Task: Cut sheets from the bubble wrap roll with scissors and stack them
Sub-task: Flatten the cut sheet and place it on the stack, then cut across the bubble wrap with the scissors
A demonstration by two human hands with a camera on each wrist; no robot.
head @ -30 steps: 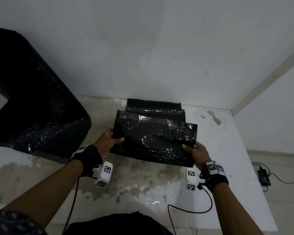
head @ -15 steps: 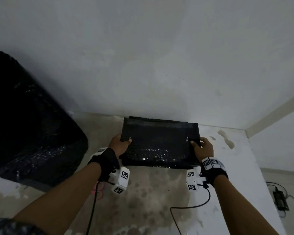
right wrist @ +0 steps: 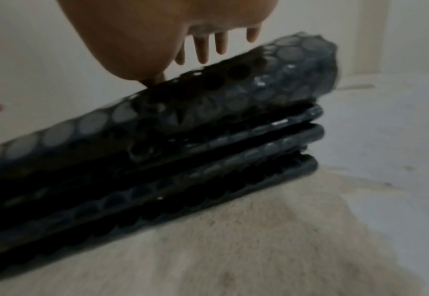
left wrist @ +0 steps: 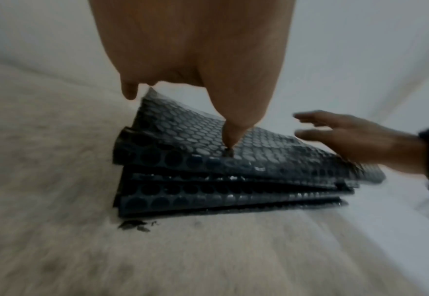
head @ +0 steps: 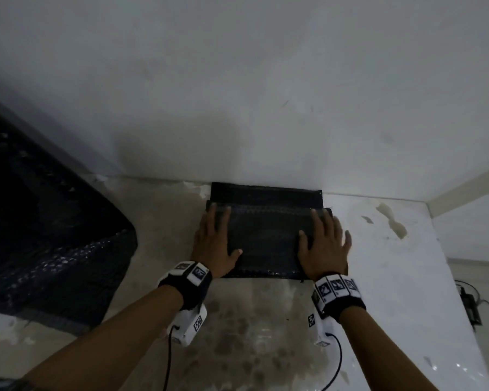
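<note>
A stack of black bubble wrap sheets [head: 266, 238] lies on the table against the back wall, its layered edges close up in both wrist views [left wrist: 220, 180] [right wrist: 157, 164]. My left hand [head: 212, 244] lies flat on the stack's left side, fingers straight, thumb on the top sheet. My right hand [head: 323, 244] lies flat on the right side with spread fingers. In the left wrist view the left thumb presses the top sheet while the right hand [left wrist: 355, 138] hovers open over it. The big black bubble wrap roll [head: 45, 230] sits at the left. No scissors are in view.
The stained white table [head: 254, 328] runs from the wall toward me. Its right edge drops to the floor, where a black power adapter [head: 470, 306] and cable lie. Cables hang from both wrist cameras.
Both hands carried the held sheet back to the wall and laid it on the stack. They let go of its edges and now lie flat on top.
</note>
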